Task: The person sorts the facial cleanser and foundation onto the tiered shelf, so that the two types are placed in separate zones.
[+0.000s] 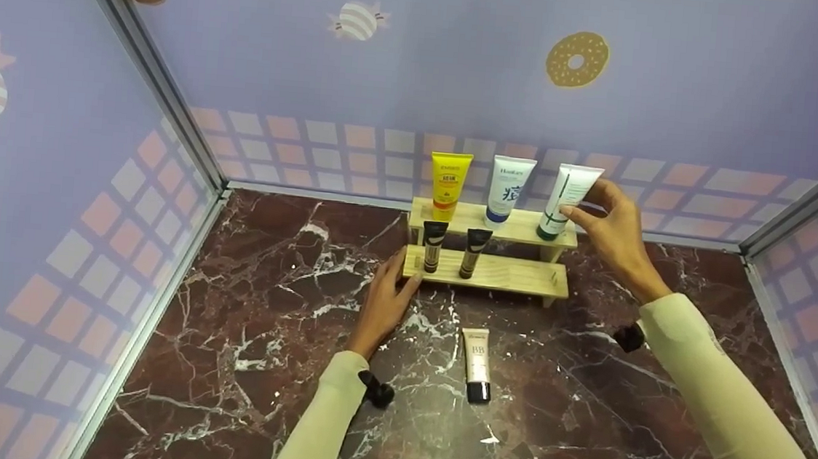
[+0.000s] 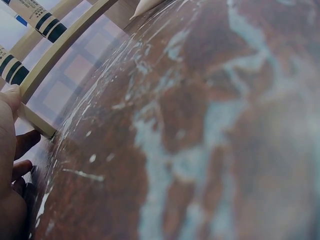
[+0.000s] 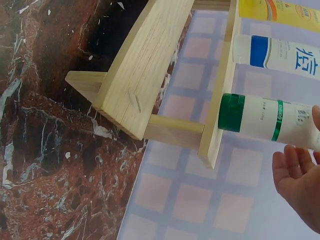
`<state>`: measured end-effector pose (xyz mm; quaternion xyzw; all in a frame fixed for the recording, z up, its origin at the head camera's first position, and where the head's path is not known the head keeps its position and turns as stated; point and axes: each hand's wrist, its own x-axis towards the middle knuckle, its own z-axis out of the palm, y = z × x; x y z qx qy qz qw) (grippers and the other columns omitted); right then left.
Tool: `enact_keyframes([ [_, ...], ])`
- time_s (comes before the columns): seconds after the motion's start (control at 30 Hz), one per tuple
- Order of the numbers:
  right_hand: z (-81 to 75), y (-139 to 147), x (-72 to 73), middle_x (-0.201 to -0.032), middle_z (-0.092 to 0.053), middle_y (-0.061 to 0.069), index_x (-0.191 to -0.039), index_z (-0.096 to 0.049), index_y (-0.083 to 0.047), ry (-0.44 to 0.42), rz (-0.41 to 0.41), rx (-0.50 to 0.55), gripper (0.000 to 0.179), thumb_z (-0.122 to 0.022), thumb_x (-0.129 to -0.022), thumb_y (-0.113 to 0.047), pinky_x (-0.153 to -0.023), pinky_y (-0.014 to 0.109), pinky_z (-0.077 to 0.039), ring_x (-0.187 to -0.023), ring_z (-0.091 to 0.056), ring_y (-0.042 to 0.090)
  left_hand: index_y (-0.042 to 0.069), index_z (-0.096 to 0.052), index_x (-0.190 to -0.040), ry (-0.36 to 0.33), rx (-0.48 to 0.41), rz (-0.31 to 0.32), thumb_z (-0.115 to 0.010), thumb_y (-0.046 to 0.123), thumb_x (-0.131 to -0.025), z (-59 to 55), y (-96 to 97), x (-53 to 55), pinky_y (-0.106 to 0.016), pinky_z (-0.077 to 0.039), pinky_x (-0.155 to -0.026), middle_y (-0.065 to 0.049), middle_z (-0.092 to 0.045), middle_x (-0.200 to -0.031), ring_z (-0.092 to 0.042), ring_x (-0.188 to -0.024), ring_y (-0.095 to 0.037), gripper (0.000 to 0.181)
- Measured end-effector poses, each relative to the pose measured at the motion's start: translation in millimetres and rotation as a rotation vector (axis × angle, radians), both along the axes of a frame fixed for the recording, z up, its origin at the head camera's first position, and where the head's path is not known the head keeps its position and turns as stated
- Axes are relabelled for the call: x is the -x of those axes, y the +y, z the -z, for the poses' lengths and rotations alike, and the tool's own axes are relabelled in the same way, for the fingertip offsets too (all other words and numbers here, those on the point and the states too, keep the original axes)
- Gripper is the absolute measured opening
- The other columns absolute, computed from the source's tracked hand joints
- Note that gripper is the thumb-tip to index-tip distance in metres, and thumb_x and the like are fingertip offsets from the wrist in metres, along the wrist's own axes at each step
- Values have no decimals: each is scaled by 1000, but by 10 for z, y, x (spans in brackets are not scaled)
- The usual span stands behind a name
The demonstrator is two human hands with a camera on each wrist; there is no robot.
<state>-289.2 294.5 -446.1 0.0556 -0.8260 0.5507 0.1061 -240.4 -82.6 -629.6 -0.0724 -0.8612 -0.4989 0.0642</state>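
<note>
A pale two-tier wooden stand [image 1: 515,276] is in front of me in the head view. My left hand [image 1: 383,304] holds its lower left end, thumb at the front edge and fingers along the side. On the upper tier's right end, my right hand [image 1: 617,231] grips a white tube with a green cap [image 1: 570,198] between thumb and fingers. The tube leans slightly, its cap end right at the shelf in the right wrist view. Beside it stand a white tube with a blue cap [image 1: 509,190] and a yellow tube [image 1: 449,181].
Two small dark tubes [image 1: 433,250] stand on the lower tier's left half. A beige BB cream tube [image 1: 477,359] with a black cap lies on the dark marbled table [image 1: 260,364] in front of the stand. Purple patterned panels [image 1: 450,79] enclose the back and sides.
</note>
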Motion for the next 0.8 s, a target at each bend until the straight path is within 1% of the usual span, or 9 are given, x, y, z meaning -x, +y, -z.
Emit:
enact_keyframes([
  [0.13,4,72,-117,-145,-65,28,-152,-55,8,-15,-11,14,59,-81,-99,-2,-109,29,-56,-133,-64,41,16,-36,-175,8,-4,0,-61,50,-113,-7,2,-12,-69,-39,-121,-21,-41,-171,-45,-154,-47,75],
  [0.2,4,111,-188,-148,-63,27,-154,-53,7,-27,-13,7,61,-80,-100,-2,-109,27,-55,-136,-62,42,15,-37,-174,17,-4,-1,-62,48,-113,-4,2,-8,-69,-39,-121,-21,-41,-171,-45,-153,-47,74],
  [0.23,5,132,-222,-149,-62,28,-155,-53,8,-30,-11,4,61,-79,-101,-2,-109,26,-54,-136,-62,41,15,-37,-174,21,-4,0,-62,48,-113,-4,3,-6,-69,-39,-121,-21,-42,-171,-45,-154,-47,74],
  [0.3,14,175,-284,-149,-63,28,-155,-53,8,-28,-3,-4,61,-79,-101,-2,-107,23,-54,-133,-64,35,14,-37,-174,25,2,-1,-62,48,-113,-3,8,0,-69,-39,-121,-22,-42,-171,-45,-154,-47,74],
  [0.4,46,227,-365,-145,-65,27,-151,-56,10,-21,15,-21,58,-80,-100,-3,-102,18,-54,-124,-66,20,14,-37,-174,26,5,-3,-62,48,-113,-5,13,3,-69,-39,-121,-22,-42,-171,-45,-154,-47,74],
  [0.47,82,252,-413,-143,-66,27,-150,-57,10,-24,21,-35,56,-81,-100,-4,-98,15,-55,-118,-67,15,13,-37,-174,26,3,-6,-62,48,-113,-6,16,2,-68,-38,-122,-22,-42,-171,-44,-155,-46,74],
  [0.53,128,268,-457,-142,-66,26,-149,-58,10,-33,18,-46,55,-80,-100,-4,-96,13,-54,-116,-66,15,14,-37,-174,23,-4,-5,-62,47,-113,-6,16,-1,-67,-38,-122,-21,-41,-172,-44,-155,-45,74],
  [0.63,206,277,-532,-142,-66,28,-148,-59,10,-45,6,-60,52,-79,-101,-2,-95,11,-53,-117,-67,20,14,-36,-174,17,-5,-4,-62,49,-113,-3,16,-3,-67,-38,-123,-20,-41,-172,-43,-156,-45,75],
  [0.8,307,241,-660,-137,-67,33,-142,-62,13,-33,-11,-38,48,-80,-99,1,-95,13,-54,-112,-68,17,13,-37,-174,19,-7,-2,-62,48,-113,-2,12,-1,-67,-37,-123,-21,-41,-172,-43,-156,-45,75],
])
